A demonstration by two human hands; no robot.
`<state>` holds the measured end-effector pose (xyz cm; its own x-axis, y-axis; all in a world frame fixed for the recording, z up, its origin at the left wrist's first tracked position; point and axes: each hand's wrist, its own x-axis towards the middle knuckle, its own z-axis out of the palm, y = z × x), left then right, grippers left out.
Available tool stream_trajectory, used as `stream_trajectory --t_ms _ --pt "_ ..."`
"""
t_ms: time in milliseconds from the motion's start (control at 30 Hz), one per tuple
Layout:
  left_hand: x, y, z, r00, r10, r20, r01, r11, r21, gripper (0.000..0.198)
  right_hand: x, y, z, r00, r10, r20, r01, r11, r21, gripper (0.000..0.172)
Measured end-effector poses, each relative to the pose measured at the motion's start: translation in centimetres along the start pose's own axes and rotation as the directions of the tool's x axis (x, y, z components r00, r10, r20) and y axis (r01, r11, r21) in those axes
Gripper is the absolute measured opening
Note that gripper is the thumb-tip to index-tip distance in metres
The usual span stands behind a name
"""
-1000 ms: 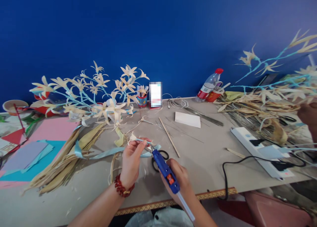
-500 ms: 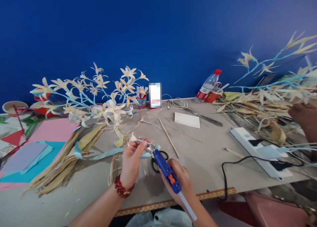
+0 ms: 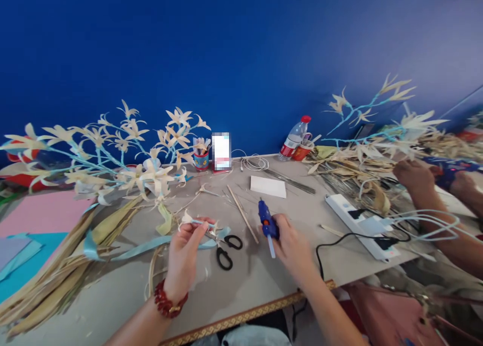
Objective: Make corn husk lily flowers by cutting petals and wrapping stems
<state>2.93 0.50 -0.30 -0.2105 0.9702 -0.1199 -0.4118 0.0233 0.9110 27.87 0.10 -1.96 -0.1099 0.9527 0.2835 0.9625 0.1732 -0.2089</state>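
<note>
My left hand point(image 3: 185, 253) pinches a small cream flower point(image 3: 186, 218) by its blue-wrapped stem point(image 3: 203, 223), thumb against fingers. In my right hand point(image 3: 292, 240) is a blue hot glue gun point(image 3: 266, 220), its nozzle tilted up and away from me, with a clear glue stick point(image 3: 271, 247) poking out of the rear. Scissors with black handles point(image 3: 225, 260) lie on the table between my hands, their blades partly hidden near my left fingers. A light blue ribbon point(image 3: 145, 248) stretches from behind my left hand to the left.
Flower branches point(image 3: 124, 149) and dried husks point(image 3: 71, 265) occupy the left. A wooden stick point(image 3: 243, 214), white card point(image 3: 268, 187) and wires point(image 3: 292, 181) lie ahead. A power strip point(image 3: 358, 230) with cables sits right, near another person's hand point(image 3: 413, 177).
My right hand has drawn the glue gun away to the right from the stem. My left hand keeps its pinch. The view has turned right, showing more of the other person's arms.
</note>
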Motion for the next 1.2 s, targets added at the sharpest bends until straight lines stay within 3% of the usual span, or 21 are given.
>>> stream_trajectory --t_ms 100,233,400,467,567,633,733,867,1067,1200 --pt "-0.1 0.1 0.2 1.0 -0.014 0.003 0.014 1.0 0.012 0.014 2.4 2.8 0.0 0.996 0.083 0.023 -0.079 0.985 -0.152 0.026" --pt "-0.1 0.3 0.3 1.0 -0.01 0.012 0.01 1.0 0.014 0.013 5.3 5.8 0.7 0.991 0.111 0.079 -0.092 0.971 -0.219 0.03" --pt "-0.1 0.7 0.4 0.998 -0.041 0.041 0.041 0.999 -0.009 0.013 6.9 7.6 0.0 0.989 -0.008 0.145 0.038 0.978 -0.205 0.035" --pt "-0.1 0.9 0.5 0.995 -0.08 0.054 0.082 0.996 -0.037 0.013 6.6 6.7 -0.9 0.99 -0.094 0.104 0.114 0.971 -0.21 0.037" --pt "-0.1 1.2 0.6 0.984 -0.156 0.083 0.165 0.98 -0.116 0.013 5.5 3.1 -2.3 0.975 -0.195 -0.11 0.187 0.979 -0.085 0.029" --pt "-0.1 1.2 0.7 0.974 -0.198 0.114 0.216 0.961 -0.172 0.012 4.8 -0.2 -2.7 0.92 -0.327 -0.218 0.352 0.932 0.087 0.022" --pt "0.0 1.1 0.7 0.958 -0.241 0.154 0.272 0.934 -0.23 0.011 4.4 -4.5 -2.6 0.813 -0.519 -0.264 0.581 0.754 0.307 0.016" --pt "0.0 1.2 0.8 0.954 -0.243 0.177 0.283 0.927 -0.248 0.01 4.5 -7.7 -1.7 0.794 -0.505 -0.339 0.608 0.654 0.45 0.017" --pt "0.1 1.2 0.8 0.961 -0.233 0.147 0.264 0.932 -0.248 0.01 4.5 -9.0 -0.3 0.845 -0.443 -0.299 0.535 0.702 0.47 0.024" --pt "0.2 1.0 0.7 0.957 -0.251 0.144 0.28 0.928 -0.244 0.008 4.7 -9.0 0.4 0.805 -0.48 -0.348 0.593 0.678 0.435 0.024"
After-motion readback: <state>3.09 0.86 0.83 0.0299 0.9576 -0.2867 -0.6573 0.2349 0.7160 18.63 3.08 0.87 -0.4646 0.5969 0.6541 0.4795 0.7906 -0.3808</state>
